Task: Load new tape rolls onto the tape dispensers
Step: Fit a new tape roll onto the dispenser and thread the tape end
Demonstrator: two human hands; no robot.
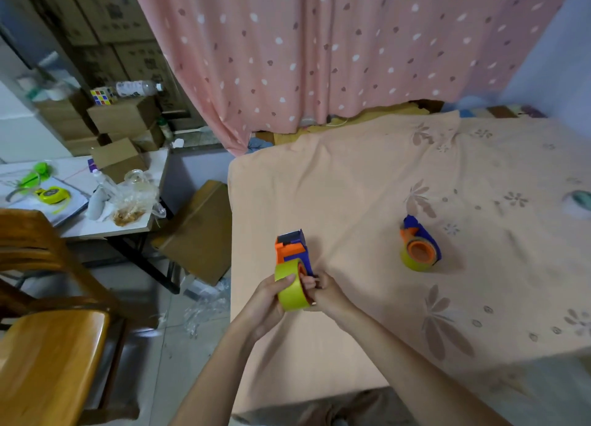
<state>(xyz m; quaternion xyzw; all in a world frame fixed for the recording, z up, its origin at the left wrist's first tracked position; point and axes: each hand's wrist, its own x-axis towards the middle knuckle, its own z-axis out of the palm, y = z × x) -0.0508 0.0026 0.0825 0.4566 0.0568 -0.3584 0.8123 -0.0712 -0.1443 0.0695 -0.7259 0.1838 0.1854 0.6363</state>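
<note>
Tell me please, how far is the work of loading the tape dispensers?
About halfway, it seems. The blue and orange dispenser lying on the peach cloth already carries a yellow roll, so it looks done. The second blue and orange dispenser is in hand: the left hand grips the yellow tape roll against it, and the right hand holds the dispenser side. Seating it fully remains.
</note>
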